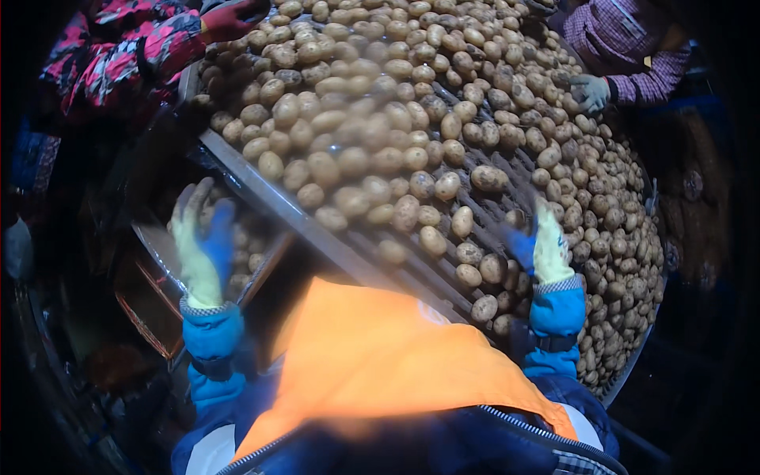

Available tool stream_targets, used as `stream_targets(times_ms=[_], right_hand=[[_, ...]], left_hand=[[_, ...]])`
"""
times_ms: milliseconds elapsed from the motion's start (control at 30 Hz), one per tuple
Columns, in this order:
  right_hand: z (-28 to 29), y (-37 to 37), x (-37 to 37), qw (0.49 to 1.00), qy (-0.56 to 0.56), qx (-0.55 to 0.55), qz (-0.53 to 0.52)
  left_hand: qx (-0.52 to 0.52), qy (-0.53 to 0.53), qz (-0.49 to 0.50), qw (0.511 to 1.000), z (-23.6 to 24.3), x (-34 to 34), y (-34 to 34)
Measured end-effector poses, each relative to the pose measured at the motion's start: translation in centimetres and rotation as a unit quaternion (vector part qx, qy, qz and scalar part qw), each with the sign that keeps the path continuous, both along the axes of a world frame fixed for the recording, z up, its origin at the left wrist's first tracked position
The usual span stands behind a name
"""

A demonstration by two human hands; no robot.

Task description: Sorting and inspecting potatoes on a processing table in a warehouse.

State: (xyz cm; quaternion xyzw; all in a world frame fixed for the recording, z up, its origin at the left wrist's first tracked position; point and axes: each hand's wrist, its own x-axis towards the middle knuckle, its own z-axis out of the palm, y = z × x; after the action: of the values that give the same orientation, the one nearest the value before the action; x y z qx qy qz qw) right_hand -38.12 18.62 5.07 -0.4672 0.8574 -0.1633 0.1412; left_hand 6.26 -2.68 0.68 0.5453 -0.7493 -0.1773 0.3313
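My left hand [203, 245], in a pale yellow glove with a blue palm side, is over a side bin [150, 245] at the left. Its fingers are stretched and slightly blurred, and I see nothing held in them. Potatoes [245, 257] lie in the bin beside that hand. My right hand [545, 247], gloved the same way, is among the potatoes at the right of a slatted sorting table [483, 194]. Its thumb is spread from the fingers and smeared by motion. A single potato [514, 218] is close to its fingertips.
A heap of potatoes [594, 206] covers the table's far and right parts. A metal edge rail [269, 194] runs diagonally between table and bin. Another person's gloved hand [590, 93] rests on the heap at far right; another person's sleeve [150, 47] is at far left.
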Motion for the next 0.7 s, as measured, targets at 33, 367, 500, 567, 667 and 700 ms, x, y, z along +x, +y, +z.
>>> stream_targets(times_ms=[33, 367, 500, 567, 667, 700], right_hand=[[0.3, 1.5, 0.3, 0.996, 0.018, 0.086, 0.008], [-2.7, 3.2, 7.2, 0.962, 0.162, 0.163, 0.148], [-3.7, -1.9, 7.5, 0.946, 0.179, 0.153, 0.223], [-3.7, -4.0, 7.6, 0.938, 0.174, 0.112, 0.276], [-4.2, -7.4, 7.6, 0.951, 0.146, 0.079, 0.261], [-4.7, -8.6, 7.7, 0.953, 0.167, 0.053, 0.246]], left_hand=[[0.034, -0.002, -0.001, 0.999, -0.4, -1.2, 0.6], [0.022, -0.227, -0.403, 0.886, -0.9, -14.0, 3.2], [0.018, -0.305, -0.418, 0.856, -1.3, -14.3, 1.1], [-0.014, -0.251, -0.377, 0.891, -1.6, -14.7, -0.4], [0.007, -0.286, -0.378, 0.881, -2.0, -15.3, -2.2], [0.017, -0.308, -0.394, 0.866, -2.1, -15.3, -2.7]])
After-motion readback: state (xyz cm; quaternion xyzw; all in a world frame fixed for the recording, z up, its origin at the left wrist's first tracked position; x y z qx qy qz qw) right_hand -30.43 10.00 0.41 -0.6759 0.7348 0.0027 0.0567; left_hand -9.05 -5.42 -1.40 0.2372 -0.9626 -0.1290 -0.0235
